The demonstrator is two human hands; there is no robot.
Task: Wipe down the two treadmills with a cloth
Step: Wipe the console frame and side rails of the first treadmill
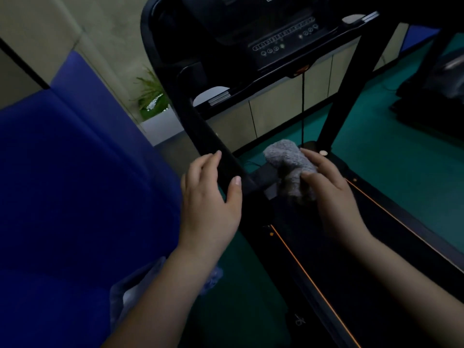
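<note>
Big black treadmill (pixel 251 59) filling most of the view, console up top, belt (pixel 326 259) with orange edge lines running down toward the camera. Second machine (pixel 431 91) just visible off to the right, on the green floor (pixel 389 151), well apart from this one. Blue padded panels (pixel 62 197) on the left, small potted plant (pixel 150 96) behind the frame.

Looks like the step in hand is wiping low down on the left upright (pixel 211 141), near where it meets the deck. Worth doing in long strokes along the bar rather than dabbing, and refolding the cloth so a clean face meets the surface. Bracing on the bar with the free hand seems smart while leaning in. Console buttons probably best left for a light pass later. Joint at the base likely to trap dust, so worth pushing the cloth into that corner.

Left hand (pixel 211 194) wrapped loosely around the upright, fingers over the far side, thumb on the near side, forearm coming straight up from below. Right hand (pixel 329 189) gripping the grey fluffy cloth (pixel 288 162), thumb pinching it against the fingers, cloth bunched and sticking out past the fingertips, just beside the base of the upright. Can't tell whether cloth actually touches the frame.
</note>
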